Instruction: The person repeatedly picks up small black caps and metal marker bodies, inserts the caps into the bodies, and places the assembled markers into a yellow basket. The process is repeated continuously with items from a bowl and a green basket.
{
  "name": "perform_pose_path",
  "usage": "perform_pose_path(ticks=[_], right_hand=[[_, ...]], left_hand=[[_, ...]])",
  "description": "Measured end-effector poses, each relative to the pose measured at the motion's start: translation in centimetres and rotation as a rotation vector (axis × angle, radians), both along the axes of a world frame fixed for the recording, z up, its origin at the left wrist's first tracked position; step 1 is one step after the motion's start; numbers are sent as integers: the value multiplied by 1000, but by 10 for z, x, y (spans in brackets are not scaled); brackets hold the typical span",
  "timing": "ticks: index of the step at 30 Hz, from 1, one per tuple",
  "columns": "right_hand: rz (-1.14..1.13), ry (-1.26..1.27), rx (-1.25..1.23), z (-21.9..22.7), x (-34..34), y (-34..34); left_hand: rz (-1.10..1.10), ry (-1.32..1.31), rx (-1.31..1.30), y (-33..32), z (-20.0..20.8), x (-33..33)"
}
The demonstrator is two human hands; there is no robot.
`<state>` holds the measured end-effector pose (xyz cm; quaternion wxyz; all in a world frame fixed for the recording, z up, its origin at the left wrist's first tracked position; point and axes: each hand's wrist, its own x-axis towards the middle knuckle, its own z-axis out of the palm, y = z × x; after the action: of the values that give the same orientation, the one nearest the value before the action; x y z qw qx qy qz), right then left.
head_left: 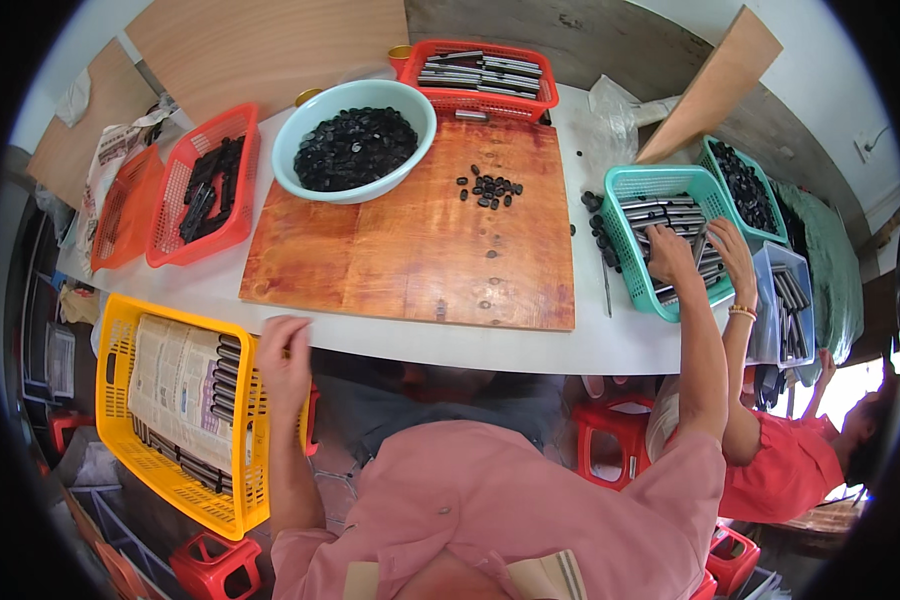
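Wooden board (pixel 400 265) ends just inside desk's (pixel 450 346) front edge; widest room over board's front half. Green basket (pixel 655 180) crowded: co-worker's hand (pixel 736 250) beside right hand (pixel 669 254), whose grip is hidden, cannot tell. Left hand (pixel 284 362) loosely curled, released, near yellow crate (pixel 254 450). Metal tubes (pixel 675 213) in green basket: silver, shiny, loosely stacked.

Rods (pixel 182 459) partly hidden by newspaper (pixel 175 378)

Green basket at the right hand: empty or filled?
Filled: many metal rods lie inside the green basket, beneath the right hand.
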<state>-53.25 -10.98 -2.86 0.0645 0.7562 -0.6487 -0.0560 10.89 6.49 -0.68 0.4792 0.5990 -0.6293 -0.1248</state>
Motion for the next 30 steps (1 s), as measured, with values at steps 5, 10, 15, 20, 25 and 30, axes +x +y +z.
perform_pose_path(ticks=[5, 10, 15, 20, 25, 30], right_hand=[[69, 20, 35, 6, 11, -2], [80, -75, -89, 5, 1, 0], [-99, -200, -189, 14, -13, 1], [-269, -439, -438, 59, 7, 1], [-197, -649, -457, 120, 105, 13], [-131, -379, -183, 86, 178, 4]], left_hand=[[-123, 138, 39, -49, -24, -43], [-154, 146, 34, -98, -45, -54], [-137, 94, 99, -119, -62, -57], [-112, 203, 94, -120, -74, -62], [-86, 107, 78, -118, -73, -64], [-79, 63, 71, -116, -66, -68]])
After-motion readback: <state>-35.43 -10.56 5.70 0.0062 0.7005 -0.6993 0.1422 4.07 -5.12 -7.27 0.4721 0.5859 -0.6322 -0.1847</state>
